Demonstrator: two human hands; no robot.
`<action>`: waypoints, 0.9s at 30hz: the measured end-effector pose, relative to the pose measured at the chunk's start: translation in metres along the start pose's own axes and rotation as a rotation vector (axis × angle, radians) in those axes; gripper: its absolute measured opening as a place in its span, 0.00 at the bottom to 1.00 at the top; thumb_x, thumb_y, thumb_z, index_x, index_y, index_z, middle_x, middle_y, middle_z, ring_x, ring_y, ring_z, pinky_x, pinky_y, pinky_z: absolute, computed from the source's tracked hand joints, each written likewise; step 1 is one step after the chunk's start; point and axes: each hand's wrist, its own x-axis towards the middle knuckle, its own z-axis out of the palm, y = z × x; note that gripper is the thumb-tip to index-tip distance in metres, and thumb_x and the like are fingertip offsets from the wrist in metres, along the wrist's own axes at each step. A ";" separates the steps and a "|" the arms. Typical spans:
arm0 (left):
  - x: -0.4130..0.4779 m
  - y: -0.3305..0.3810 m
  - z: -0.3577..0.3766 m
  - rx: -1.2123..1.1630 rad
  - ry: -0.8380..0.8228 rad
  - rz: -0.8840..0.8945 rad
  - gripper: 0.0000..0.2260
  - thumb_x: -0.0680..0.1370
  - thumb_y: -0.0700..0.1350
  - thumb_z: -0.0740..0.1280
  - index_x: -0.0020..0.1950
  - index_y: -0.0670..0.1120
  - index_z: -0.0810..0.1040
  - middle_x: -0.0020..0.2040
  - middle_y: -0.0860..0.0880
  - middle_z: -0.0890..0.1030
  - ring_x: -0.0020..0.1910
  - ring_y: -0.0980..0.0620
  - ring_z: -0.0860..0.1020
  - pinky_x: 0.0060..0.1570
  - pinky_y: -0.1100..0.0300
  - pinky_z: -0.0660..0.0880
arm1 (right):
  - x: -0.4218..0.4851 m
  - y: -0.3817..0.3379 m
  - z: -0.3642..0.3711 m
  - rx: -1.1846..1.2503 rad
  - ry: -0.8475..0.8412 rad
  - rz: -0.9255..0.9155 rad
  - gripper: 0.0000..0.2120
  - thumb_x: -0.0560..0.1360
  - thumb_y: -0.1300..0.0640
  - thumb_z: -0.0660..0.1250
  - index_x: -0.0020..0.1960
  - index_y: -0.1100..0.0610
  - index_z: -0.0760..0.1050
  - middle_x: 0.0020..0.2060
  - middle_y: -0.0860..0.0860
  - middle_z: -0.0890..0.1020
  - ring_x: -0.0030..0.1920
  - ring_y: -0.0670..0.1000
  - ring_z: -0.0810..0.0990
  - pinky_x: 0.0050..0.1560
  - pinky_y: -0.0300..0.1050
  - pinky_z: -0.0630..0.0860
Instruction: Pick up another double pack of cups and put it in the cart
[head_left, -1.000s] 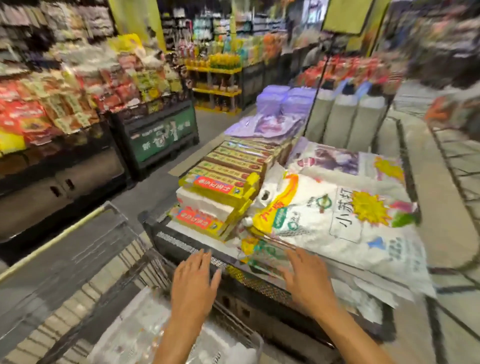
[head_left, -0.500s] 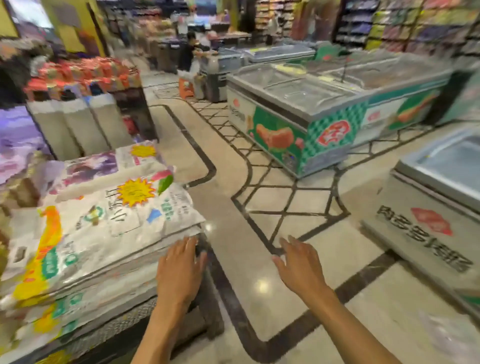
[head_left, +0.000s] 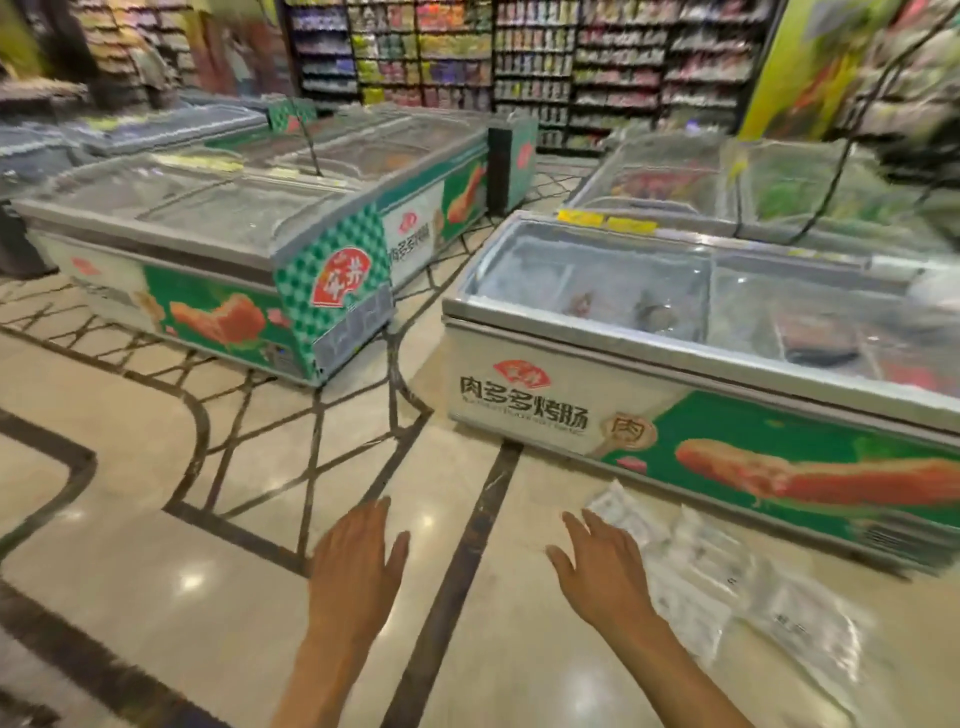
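Clear plastic packets (head_left: 727, 582) are lying spread across the polished floor (head_left: 156, 545) of a supermarket aisle, just in front of a chest freezer (head_left: 519, 395) whose white-and-green side is showing a sausage picture. The packets are blurred, and their contents cannot be made out. A person's right hand (head_left: 605, 571) is hovering palm down just beside the nearest packets, its fingers straight, spread and grasping nothing; whether it is touching any packet cannot be told. The left hand (head_left: 358, 566) is hanging alongside it, well apart from the packets, over a dark stripe (head_left: 467, 545) that is running through the floor tiles, its fingers likewise loose and holding nothing. Behind the sliding glass lid (head_left: 597, 275) of the near freezer, dim frozen goods are showing. A second freezer (head_left: 234, 312), green with a checked end panel, is standing to the left across a patch of patterned tiling. Packed shelves (head_left: 519, 52) are lining the back wall.
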 end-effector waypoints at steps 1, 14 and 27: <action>0.012 0.016 0.007 -0.005 -0.013 0.031 0.24 0.83 0.57 0.59 0.77 0.50 0.69 0.73 0.50 0.74 0.71 0.47 0.73 0.71 0.49 0.69 | 0.004 0.017 -0.004 0.004 0.005 0.041 0.28 0.83 0.39 0.52 0.80 0.48 0.59 0.79 0.52 0.61 0.78 0.53 0.60 0.78 0.51 0.53; 0.176 0.131 0.125 0.011 -0.152 0.411 0.24 0.80 0.56 0.57 0.67 0.44 0.79 0.60 0.45 0.84 0.58 0.45 0.82 0.58 0.48 0.78 | 0.084 0.133 0.006 0.080 -0.022 0.479 0.28 0.83 0.40 0.51 0.79 0.50 0.59 0.79 0.52 0.62 0.77 0.54 0.63 0.77 0.51 0.55; 0.385 0.234 0.249 0.084 -0.356 0.651 0.23 0.81 0.56 0.61 0.74 0.48 0.71 0.66 0.47 0.79 0.66 0.46 0.76 0.66 0.48 0.72 | 0.250 0.169 0.024 0.181 0.003 0.797 0.28 0.82 0.41 0.52 0.78 0.53 0.62 0.77 0.54 0.65 0.76 0.56 0.65 0.76 0.52 0.57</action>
